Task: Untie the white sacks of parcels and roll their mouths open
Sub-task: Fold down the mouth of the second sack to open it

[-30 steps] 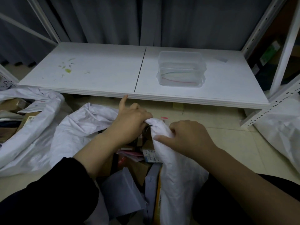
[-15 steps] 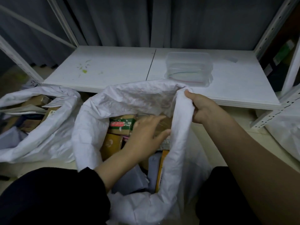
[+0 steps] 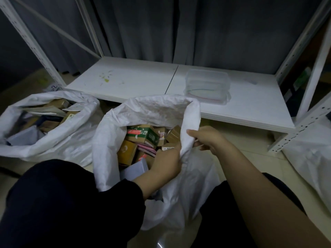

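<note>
Both hands on the middle sack (image 3: 107, 136), at the right side of its rim. Left hand (image 3: 166, 163) reaches in from the mouth side, fingers curled onto a bunched fold of the cloth; fingertips hidden behind the fabric. Right hand (image 3: 209, 138) grasps the same fold from outside, thumb on top, fingers wrapped under. Hands just beside each other, fold between them.

The sack stands on the floor in front of my knees. Mouth is open, far rim upright, near the front edge of the low shelf board (image 3: 139, 81). That rim is not rolled down. Parcels (image 3: 143, 134) show inside: brown box with green print, yellow-brown box (image 3: 127, 152) beside it, pink envelopes (image 3: 146, 147), grey mailer (image 3: 136, 169) lower down.

Left sack (image 3: 59, 138) is right beside the middle one. Mouth open, rim looks folded over into a thick band, boxes and flat packets inside. Right sack (image 3: 311, 158) is at the frame edge, apart from the others; cannot tell if its mouth is open.

On the shelf board: clear plastic tub (image 3: 207, 85), yellow-green stains toward the left. Grey curtain (image 3: 161, 27) behind, white perforated uprights (image 3: 30, 42) on either side.
</note>
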